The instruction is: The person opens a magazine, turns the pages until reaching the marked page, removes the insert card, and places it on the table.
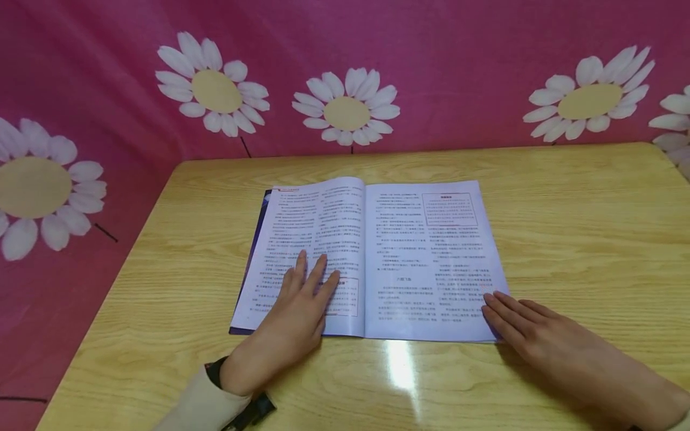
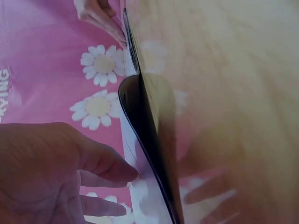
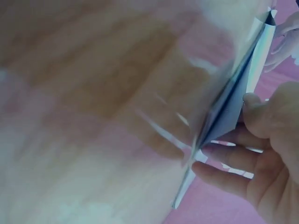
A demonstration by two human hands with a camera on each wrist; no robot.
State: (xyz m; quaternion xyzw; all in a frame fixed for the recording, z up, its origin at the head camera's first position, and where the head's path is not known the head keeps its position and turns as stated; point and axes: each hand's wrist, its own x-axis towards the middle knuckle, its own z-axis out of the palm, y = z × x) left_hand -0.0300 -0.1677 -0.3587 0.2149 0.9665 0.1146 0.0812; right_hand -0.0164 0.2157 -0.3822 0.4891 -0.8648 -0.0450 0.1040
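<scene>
An open magazine (image 1: 399, 257) with printed columns of text lies on the wooden table, its pages bulging a little near the spine. My left hand (image 1: 296, 317) rests on the lower part of the left page with fingers spread and fairly straight. In the left wrist view, the left thumb (image 2: 112, 163) is beside the magazine's near edge. At the lower right corner of the right page, my right hand (image 1: 544, 335) touches the edge with extended fingers. The right wrist view shows the right thumb (image 3: 257, 114) and fingertips by slightly separated page edges (image 3: 229, 112).
The light wooden table (image 1: 582, 221) extends around the magazine on all sides. Behind it hangs a pink cloth (image 1: 458, 72) printed with large white daisies. A dark band (image 1: 253, 413) circles the left wrist at a pale sleeve (image 1: 205, 401).
</scene>
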